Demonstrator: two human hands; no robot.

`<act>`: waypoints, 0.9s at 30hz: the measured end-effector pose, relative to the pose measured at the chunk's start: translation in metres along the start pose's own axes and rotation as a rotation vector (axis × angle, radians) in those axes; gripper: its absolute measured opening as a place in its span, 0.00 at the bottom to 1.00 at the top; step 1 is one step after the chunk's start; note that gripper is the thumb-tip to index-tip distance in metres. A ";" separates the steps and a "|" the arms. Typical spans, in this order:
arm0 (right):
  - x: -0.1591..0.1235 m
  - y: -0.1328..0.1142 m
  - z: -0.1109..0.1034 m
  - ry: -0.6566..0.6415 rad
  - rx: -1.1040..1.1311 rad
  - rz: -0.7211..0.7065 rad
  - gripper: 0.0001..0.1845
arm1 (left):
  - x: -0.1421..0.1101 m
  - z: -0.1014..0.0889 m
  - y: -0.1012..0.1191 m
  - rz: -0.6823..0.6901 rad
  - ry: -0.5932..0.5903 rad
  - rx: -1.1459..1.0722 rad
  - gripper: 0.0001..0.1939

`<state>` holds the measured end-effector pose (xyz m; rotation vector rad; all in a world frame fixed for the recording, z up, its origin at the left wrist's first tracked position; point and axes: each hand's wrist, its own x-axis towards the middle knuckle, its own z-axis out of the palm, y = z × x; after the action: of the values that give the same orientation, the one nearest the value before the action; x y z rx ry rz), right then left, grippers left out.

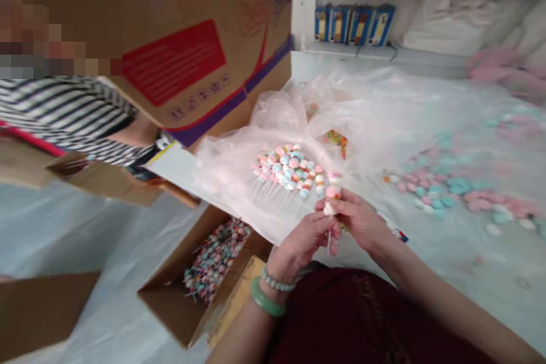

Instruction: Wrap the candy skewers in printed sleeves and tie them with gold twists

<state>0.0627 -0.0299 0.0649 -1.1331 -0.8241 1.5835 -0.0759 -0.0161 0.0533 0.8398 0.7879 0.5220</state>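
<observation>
Upright between my hands is a marshmallow skewer, a thin white stick with pink, orange and white pieces threaded on it. My left hand wears a bead bracelet and a green bangle, and its fingers are closed around the lower part, with the stick poking out below. From the right, my right hand pinches the skewer at the white piece; its fingertips are partly hidden. Just beyond my left hand lies a pile of finished skewers, their sticks pointing towards me. Loose pink, blue and white marshmallows are scattered to the right.
A cardboard box full of skewers stands below the table edge, left. A large printed carton rises behind it, beside a person in a striped sleeve. Clear plastic sheeting covers the table; a shelf holds blue boxes.
</observation>
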 end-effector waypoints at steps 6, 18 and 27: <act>0.018 0.012 0.013 0.368 0.083 -0.150 0.12 | 0.009 0.000 -0.016 0.213 0.531 0.283 0.13; -0.022 0.020 -0.106 0.332 -0.920 -0.053 0.08 | 0.014 -0.024 0.005 0.149 0.614 -0.156 0.12; 0.032 0.023 -0.035 0.075 -1.654 -0.276 0.12 | 0.013 -0.018 0.010 0.109 0.599 -0.233 0.12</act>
<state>0.0859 -0.0062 0.0239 -1.9539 -2.2349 0.3328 -0.0834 0.0066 0.0482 0.5089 1.2023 0.9667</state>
